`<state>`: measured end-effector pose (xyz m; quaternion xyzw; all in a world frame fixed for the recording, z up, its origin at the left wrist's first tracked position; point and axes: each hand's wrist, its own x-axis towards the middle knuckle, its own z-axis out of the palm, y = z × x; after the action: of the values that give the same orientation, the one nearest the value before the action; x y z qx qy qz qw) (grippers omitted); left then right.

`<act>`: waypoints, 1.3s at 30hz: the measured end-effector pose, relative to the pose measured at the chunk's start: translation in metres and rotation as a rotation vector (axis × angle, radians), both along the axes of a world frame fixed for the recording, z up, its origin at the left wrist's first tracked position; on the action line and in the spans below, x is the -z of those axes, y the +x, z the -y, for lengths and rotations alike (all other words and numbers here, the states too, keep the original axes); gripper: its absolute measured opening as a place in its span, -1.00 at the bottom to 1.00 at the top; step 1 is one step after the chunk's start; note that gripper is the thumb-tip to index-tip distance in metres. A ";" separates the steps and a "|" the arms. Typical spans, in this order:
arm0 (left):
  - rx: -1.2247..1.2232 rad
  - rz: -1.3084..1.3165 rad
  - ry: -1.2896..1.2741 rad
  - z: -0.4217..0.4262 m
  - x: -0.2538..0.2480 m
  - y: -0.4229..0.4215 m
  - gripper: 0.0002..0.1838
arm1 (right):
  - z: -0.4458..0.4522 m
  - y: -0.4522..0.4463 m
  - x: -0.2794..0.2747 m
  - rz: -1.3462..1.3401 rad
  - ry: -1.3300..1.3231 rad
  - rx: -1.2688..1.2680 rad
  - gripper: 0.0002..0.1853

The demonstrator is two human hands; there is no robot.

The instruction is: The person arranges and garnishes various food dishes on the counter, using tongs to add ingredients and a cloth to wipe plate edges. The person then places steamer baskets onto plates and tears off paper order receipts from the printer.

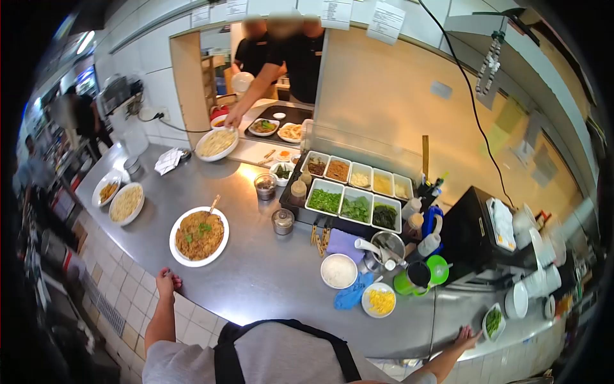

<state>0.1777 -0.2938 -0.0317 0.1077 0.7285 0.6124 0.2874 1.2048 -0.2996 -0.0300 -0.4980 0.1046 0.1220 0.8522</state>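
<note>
Greens point(493, 320) lie in a dish point(491, 337) at right, the right hand point(469, 337), fingers spread, by its rim, contact unclear. The left hand point(168, 281) curls loosely near the counter point(256, 281), contents unclear. Beyond sits a plate point(194, 262); farther, another person's hand point(233, 120) grips a bowl point(220, 155).

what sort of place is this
Most likely a restaurant kitchen, at its serving hatch: a person's hand reaches through to a bowl, tubs hold chopped greens and other ingredients, and plated food sits on the metal counter.
</note>
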 end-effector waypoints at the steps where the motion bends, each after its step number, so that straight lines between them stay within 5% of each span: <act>1: -0.009 0.020 -0.023 0.006 -0.006 0.014 -0.63 | -0.004 0.013 -0.004 -0.022 -0.029 0.059 -0.26; 6: -0.026 0.018 -0.081 0.021 -0.017 0.052 -0.65 | -0.010 0.099 0.032 -0.017 -0.083 0.042 -0.44; 11: -0.003 0.043 -0.077 0.026 -0.015 0.059 -0.66 | -0.010 0.073 -0.012 -0.015 -0.091 0.034 -0.49; 21: 0.170 0.075 -0.137 0.027 -0.035 0.070 -0.66 | -0.013 0.085 0.006 -0.025 -0.263 -0.033 -0.59; 27: 0.128 0.315 0.103 -0.012 -0.024 0.065 -0.50 | 0.052 0.022 0.020 0.022 -0.289 -0.239 -0.65; 31: 0.169 0.399 0.206 -0.038 -0.032 0.065 -0.60 | 0.109 -0.088 -0.021 0.147 -0.498 -0.404 -0.66; 39: 0.144 0.352 0.229 -0.075 -0.031 0.036 -0.59 | 0.121 -0.348 -0.141 0.320 -0.287 -0.838 -0.51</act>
<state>0.2137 -0.2183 -0.0012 0.0831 0.5831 0.6785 0.4390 0.8563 -0.4210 0.1107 -0.6228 -0.2225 0.3614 0.6573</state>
